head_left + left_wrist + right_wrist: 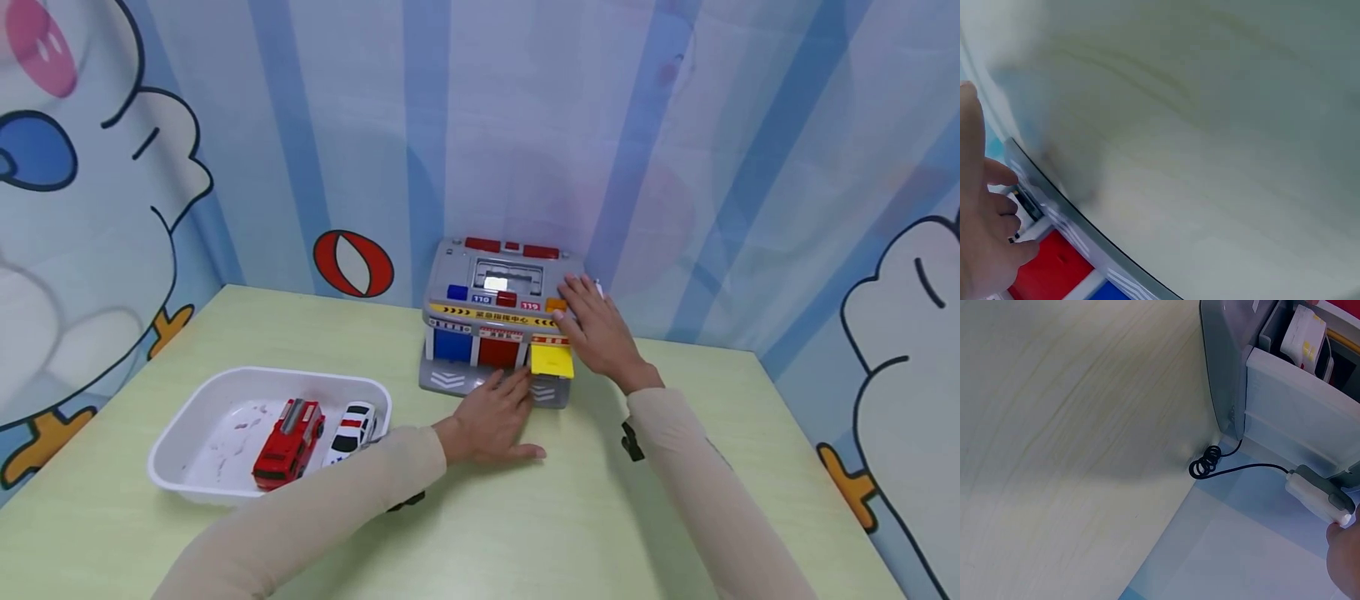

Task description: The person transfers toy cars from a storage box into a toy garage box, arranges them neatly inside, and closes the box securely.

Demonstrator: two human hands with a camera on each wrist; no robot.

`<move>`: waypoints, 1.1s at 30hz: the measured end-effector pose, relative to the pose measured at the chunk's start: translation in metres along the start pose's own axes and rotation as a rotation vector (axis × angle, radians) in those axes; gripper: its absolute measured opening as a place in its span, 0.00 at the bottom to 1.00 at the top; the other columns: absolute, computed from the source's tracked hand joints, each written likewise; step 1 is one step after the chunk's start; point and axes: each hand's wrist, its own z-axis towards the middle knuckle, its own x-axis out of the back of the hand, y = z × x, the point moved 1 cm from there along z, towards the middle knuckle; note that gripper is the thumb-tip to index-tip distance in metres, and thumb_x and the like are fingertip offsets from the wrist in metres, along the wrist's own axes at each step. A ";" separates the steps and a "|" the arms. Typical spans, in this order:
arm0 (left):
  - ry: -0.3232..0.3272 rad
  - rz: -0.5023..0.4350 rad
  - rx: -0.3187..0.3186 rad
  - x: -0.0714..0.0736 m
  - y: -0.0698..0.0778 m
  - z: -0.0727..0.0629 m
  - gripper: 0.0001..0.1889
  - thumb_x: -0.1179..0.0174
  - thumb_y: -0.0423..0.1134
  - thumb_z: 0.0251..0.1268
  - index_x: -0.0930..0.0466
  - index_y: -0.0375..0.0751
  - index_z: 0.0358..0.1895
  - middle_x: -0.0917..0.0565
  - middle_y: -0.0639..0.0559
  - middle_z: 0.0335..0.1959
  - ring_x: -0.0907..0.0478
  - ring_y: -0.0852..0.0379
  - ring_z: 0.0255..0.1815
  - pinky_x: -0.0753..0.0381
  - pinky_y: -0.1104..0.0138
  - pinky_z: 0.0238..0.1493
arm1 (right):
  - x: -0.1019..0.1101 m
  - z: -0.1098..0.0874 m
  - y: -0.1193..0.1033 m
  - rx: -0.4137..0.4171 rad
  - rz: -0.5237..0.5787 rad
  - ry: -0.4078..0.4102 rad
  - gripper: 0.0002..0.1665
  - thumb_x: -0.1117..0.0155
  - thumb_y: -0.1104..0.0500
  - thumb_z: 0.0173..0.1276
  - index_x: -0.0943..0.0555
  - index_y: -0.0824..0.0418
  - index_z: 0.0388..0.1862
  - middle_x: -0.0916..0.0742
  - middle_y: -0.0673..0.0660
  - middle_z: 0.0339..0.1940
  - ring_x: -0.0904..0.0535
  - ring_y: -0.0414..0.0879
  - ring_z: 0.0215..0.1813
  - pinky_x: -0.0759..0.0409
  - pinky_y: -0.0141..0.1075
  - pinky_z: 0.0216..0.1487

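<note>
Lengthwise, the toy station runs left-right far back on the bench, facing the person; straight-fingered, the left hand partly blocks its front, the right hand its right edge; leftward, a tub.

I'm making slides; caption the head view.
Left hand and right hand at a toy station, yellow door raised, white tray nearby.

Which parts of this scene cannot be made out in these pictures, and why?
- White tray: head view, near right corner behind the left sleeve.
- White handset: head view, mostly hidden by the right hand.
- Right hand: right wrist view, mostly cut off by the right edge.
- Left hand: left wrist view, partly cut off by the left edge.
- Small lettering over the red door: head view, too small to read.
</note>
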 end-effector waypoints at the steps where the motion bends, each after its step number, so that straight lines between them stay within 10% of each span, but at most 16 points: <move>1: 0.005 -0.016 -0.002 0.001 0.002 -0.001 0.49 0.69 0.78 0.66 0.42 0.45 0.78 0.48 0.47 0.83 0.54 0.47 0.84 0.48 0.51 0.81 | 0.000 0.000 0.000 -0.001 0.000 0.000 0.40 0.63 0.37 0.80 0.46 0.56 0.82 0.45 0.54 0.84 0.59 0.53 0.85 0.62 0.58 0.82; 20: 0.149 -0.090 -0.157 0.039 0.030 -0.038 0.46 0.69 0.74 0.70 0.48 0.43 0.80 0.56 0.48 0.84 0.62 0.51 0.85 0.59 0.57 0.83 | 0.000 0.001 0.002 0.007 -0.022 0.010 0.40 0.63 0.36 0.79 0.45 0.56 0.81 0.45 0.54 0.84 0.58 0.53 0.85 0.61 0.56 0.83; 33: 0.176 -0.139 -0.059 0.038 0.019 -0.027 0.49 0.67 0.75 0.69 0.52 0.41 0.81 0.56 0.47 0.84 0.62 0.49 0.85 0.60 0.57 0.83 | 0.000 0.000 0.001 -0.009 -0.024 0.009 0.40 0.61 0.37 0.79 0.45 0.55 0.81 0.45 0.54 0.84 0.59 0.53 0.85 0.60 0.57 0.82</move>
